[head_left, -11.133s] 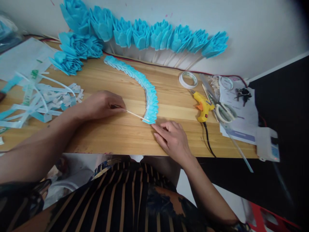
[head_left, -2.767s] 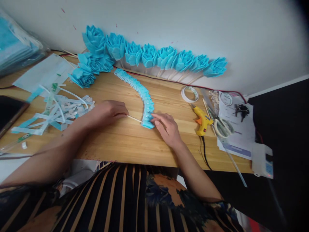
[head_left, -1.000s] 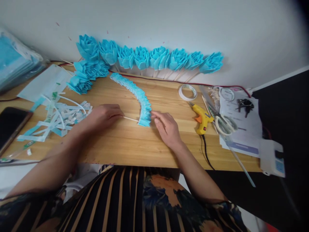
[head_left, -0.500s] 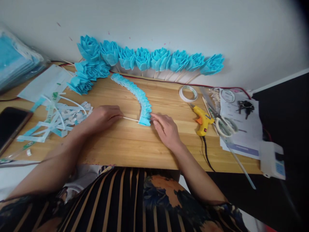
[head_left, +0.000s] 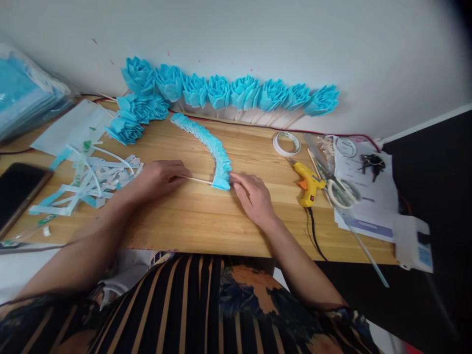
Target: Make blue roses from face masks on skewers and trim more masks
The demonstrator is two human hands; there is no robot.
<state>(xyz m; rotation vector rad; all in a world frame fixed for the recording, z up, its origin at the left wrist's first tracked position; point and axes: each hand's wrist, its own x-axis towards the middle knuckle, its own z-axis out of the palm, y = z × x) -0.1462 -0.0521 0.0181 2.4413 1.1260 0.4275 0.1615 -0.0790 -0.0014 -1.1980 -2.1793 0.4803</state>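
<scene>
A curved strip of overlapping blue petals [head_left: 208, 141] lies on the wooden table. Its near end is rolled about the tip of a thin wooden stick [head_left: 201, 181]. My left hand [head_left: 162, 178] is closed, pinching the stick's other end between the fingertips. At the strip's near right edge, the fingers of my right hand [head_left: 252, 196] are closed on the petals, with the thumb next to them. Several finished blue flowers [head_left: 245, 92] on sticks lean along the wall behind, and more blue flowers [head_left: 125, 129] lie at the left.
To the right are a yellow glue gun [head_left: 310, 186], scissors [head_left: 342, 191], a tape roll [head_left: 286, 144], keys [head_left: 373, 162] and papers [head_left: 376, 196]. Cut scraps [head_left: 92, 179], a phone [head_left: 22, 191] and a bag of blue sheets [head_left: 29, 93] occupy the left. A red-black cable runs along the back.
The view has shifted very slightly. Both hands, the stick and the petal strip stay almost where they were; my left fingers have moved a little on the stick.
</scene>
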